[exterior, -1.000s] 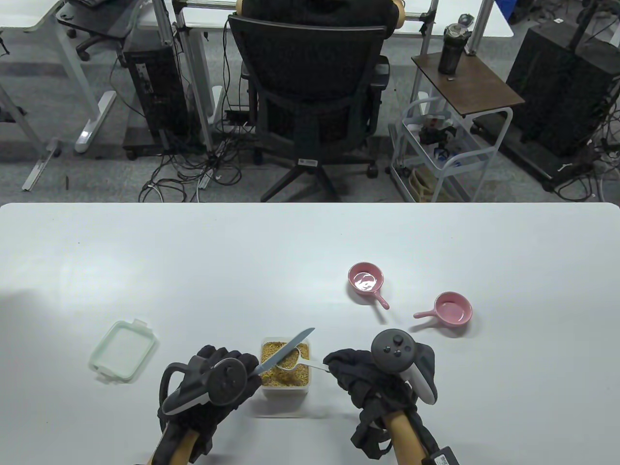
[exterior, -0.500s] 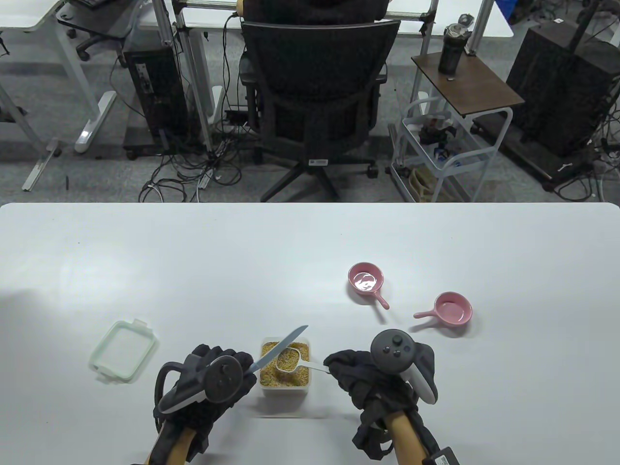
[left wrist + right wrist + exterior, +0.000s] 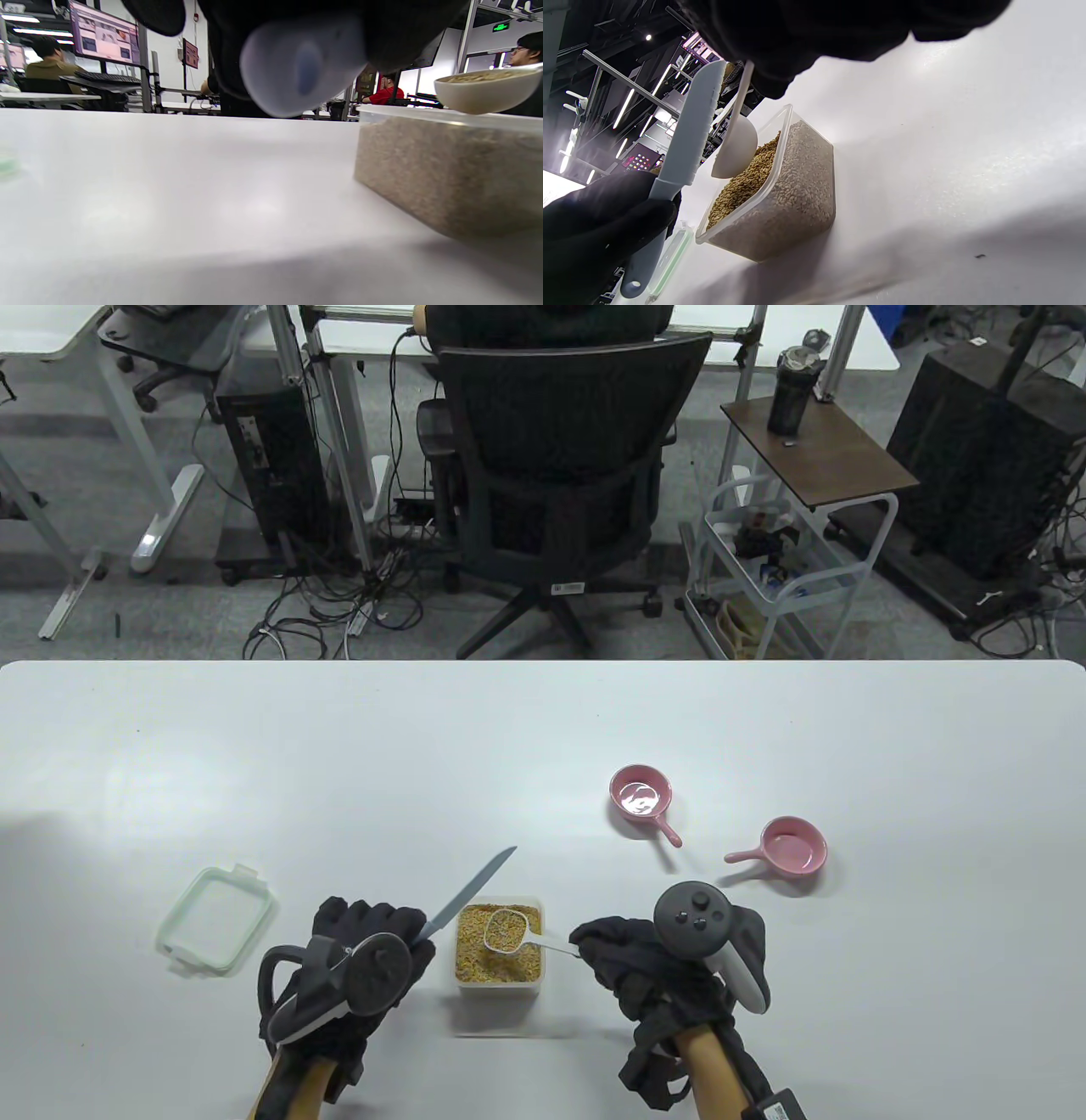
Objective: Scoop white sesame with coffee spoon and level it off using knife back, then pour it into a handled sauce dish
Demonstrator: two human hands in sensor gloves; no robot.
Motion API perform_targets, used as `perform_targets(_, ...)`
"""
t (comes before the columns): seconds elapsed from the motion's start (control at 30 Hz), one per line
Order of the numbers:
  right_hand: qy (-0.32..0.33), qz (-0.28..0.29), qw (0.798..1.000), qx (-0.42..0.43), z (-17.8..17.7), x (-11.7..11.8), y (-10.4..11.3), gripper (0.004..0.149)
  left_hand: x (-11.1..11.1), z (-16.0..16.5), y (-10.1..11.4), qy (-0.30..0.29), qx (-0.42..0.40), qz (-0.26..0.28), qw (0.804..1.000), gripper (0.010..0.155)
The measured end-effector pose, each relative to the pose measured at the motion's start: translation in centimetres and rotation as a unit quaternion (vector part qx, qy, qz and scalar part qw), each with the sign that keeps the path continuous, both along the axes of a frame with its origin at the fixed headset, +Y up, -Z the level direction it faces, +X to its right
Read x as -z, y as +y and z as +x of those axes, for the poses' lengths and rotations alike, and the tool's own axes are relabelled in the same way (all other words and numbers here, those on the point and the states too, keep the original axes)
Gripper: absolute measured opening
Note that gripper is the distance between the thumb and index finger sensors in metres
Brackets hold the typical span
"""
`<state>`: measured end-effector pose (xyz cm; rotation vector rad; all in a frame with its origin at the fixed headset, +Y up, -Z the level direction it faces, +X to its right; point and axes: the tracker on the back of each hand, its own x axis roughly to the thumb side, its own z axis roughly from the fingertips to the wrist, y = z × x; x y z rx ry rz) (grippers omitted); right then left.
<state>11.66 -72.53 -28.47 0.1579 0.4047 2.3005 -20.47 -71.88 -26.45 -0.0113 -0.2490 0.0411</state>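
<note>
A clear tub of sesame (image 3: 499,950) stands at the table's front centre. My right hand (image 3: 624,959) pinches the handle of a white coffee spoon (image 3: 506,930), whose bowl hangs full and level just above the tub (image 3: 780,190). The spoon (image 3: 736,146) is also in the right wrist view, and its filled bowl (image 3: 483,91) shows in the left wrist view. My left hand (image 3: 365,937) grips a grey knife (image 3: 467,895) by its handle, the blade pointing up and right, left of the tub. The knife (image 3: 685,135) is clear of the spoon. Two pink handled sauce dishes (image 3: 642,795) (image 3: 792,847) sit empty to the right.
A tub lid (image 3: 216,919) with a green rim lies to the left of my left hand. An office chair (image 3: 556,475) and a small cart (image 3: 780,568) stand beyond the table's far edge.
The knife has slid left off the spoon and now sits beside the tub. My left hand moved left and slightly down. The spoon stayed over the tub, its heap now flat.
</note>
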Motion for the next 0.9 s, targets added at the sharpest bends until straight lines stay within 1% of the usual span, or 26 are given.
perform_targets(0.03, 0.0, 0.0, 1.0, 0.0, 0.0, 0.0, 0.0, 0.038, 0.1, 0.1, -0.2, 0.0, 0.018, -0.013, 1.0, 0.042)
perform_targets(0.07, 0.0, 0.001, 1.0, -0.001, 0.0, 0.0, 0.0, 0.038, 0.4, 0.3, -0.4, -0.001, 0.057, -0.05, 0.997, 0.042)
perform_targets(0.1, 0.0, 0.0, 1.0, -0.001, 0.0, 0.0, 0.0, 0.038, 0.4, 0.4, -0.5, 0.0, 0.079, -0.064, 0.995, 0.041)
perform_targets(0.13, 0.0, 0.0, 1.0, -0.001, 0.0, 0.0, 0.0, 0.038, 0.4, 0.4, -0.6, 0.004, 0.088, -0.059, 0.994, 0.041)
perform_targets(0.23, 0.0, 0.001, 1.0, -0.001, 0.1, 0.0, 0.0, 0.038, 0.2, 0.1, -0.2, 0.007, 0.049, -0.033, 0.998, 0.041)
perform_targets(0.33, -0.001, 0.001, 1.0, 0.001, 0.1, 0.0, 0.0, 0.038, 0.2, -0.2, 0.0, 0.002, 0.007, -0.031, 0.999, 0.041)
perform_targets(0.37, -0.001, 0.001, 1.0, 0.001, 0.1, 0.0, 0.0, 0.038, 0.3, -0.1, -0.2, 0.0, 0.009, -0.043, 0.999, 0.041)
perform_targets(0.47, 0.001, -0.001, 1.0, -0.002, 0.1, 0.0, 0.0, 0.038, 0.5, 0.4, -1.0, -0.006, 0.063, -0.083, 0.995, 0.041)
perform_targets(0.53, 0.001, -0.001, 1.0, -0.002, 0.1, -0.1, 0.1, 0.038, 0.5, 0.3, -1.0, -0.003, 0.048, -0.08, 0.996, 0.041)
perform_targets(0.57, -0.001, 0.001, 1.0, -0.002, 0.1, -0.1, 0.1, 0.038, 0.5, 0.2, -0.9, 0.003, 0.04, -0.082, 0.996, 0.041)
perform_targets(0.6, -0.003, 0.002, 1.0, -0.001, 0.2, -0.1, 0.1, 0.038, 0.5, -0.1, -0.9, 0.012, 0.031, -0.073, 0.997, 0.041)
perform_targets(0.67, -0.003, 0.001, 1.0, 0.002, 0.2, -0.1, 0.2, 0.038, 0.6, -0.6, -0.9, 0.04, 0.023, -0.067, 0.997, 0.043)
perform_targets(0.77, -0.004, 0.001, 1.0, 0.001, 0.2, -0.1, 0.1, 0.038, 1.0, -1.3, -1.5, 0.076, 0.029, -0.074, 0.994, 0.046)
perform_targets(0.9, -0.004, 0.002, 1.0, 0.0, 0.2, -0.1, 0.2, 0.038, 1.6, -2.7, -2.2, 0.129, 0.036, -0.07, 0.989, 0.047)
